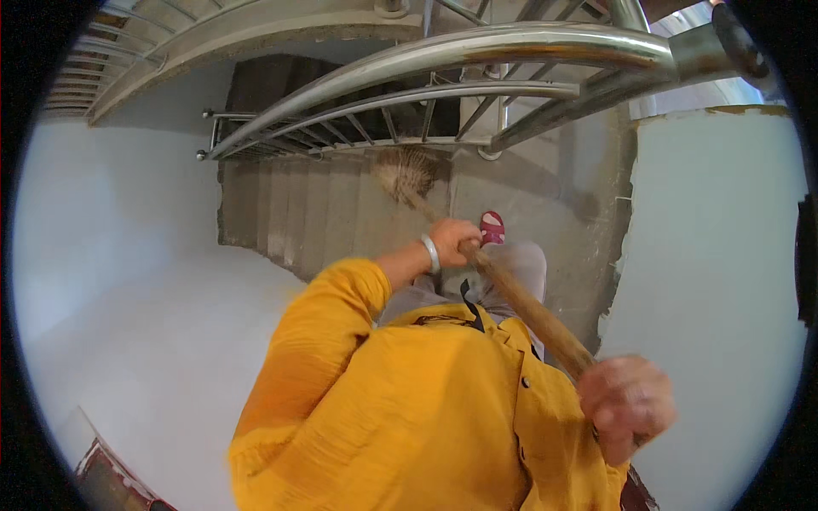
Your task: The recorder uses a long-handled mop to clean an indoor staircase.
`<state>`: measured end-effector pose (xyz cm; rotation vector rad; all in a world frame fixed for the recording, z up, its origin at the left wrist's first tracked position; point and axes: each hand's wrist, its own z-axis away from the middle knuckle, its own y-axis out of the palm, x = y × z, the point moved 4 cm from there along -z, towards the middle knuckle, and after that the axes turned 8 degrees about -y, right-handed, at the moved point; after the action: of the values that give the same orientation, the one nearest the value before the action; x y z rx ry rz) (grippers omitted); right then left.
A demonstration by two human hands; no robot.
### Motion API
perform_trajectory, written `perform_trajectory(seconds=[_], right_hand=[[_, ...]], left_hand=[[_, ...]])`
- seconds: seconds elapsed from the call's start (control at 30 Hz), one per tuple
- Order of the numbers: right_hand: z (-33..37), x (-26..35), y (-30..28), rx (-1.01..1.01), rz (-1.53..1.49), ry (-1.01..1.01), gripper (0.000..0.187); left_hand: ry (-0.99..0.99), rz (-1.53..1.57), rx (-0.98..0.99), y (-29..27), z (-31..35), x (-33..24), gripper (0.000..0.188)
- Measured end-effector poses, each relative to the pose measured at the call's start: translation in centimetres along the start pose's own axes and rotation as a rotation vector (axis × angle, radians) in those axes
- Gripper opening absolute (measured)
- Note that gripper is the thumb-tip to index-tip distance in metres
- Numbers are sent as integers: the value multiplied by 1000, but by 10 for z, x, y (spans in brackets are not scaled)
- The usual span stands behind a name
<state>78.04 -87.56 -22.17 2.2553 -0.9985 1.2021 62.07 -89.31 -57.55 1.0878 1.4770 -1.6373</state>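
I hold a broom with a long wooden handle (524,302) in both hands. My left hand (452,237), with a metal bangle on the wrist, grips the handle low down, toward the bristles. My right hand (626,409) is closed around the upper end, close to the camera and blurred. The straw bristle head (407,175) rests on the concrete landing (520,192) at the top of the stairs, just beyond my foot in a pink shoe (492,226). My yellow shirt fills the lower middle.
Concrete steps (290,213) go down on the left of the landing. A steel handrail (511,47) with bars curves overhead and along the stairwell. Pale painted walls stand at left and right; the right wall's edge (626,247) is chipped.
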Motion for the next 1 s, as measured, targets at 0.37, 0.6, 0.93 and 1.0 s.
perform_trajectory(seconds=[0.37,0.6,0.93,1.0], right_hand=[[-5,22,13,162,23,-27,9],[1,28,4,301,-73,-43,11],[31,8,-9,131,242,190,8],[36,16,-15,73,223,201,7]], left_hand=[[32,-20,377,6,4,-14,37],[-100,-60,-81,2,9,-27,33],[-177,-177,165,24,-19,4,39],[-108,-106,-217,21,-12,-8,28]])
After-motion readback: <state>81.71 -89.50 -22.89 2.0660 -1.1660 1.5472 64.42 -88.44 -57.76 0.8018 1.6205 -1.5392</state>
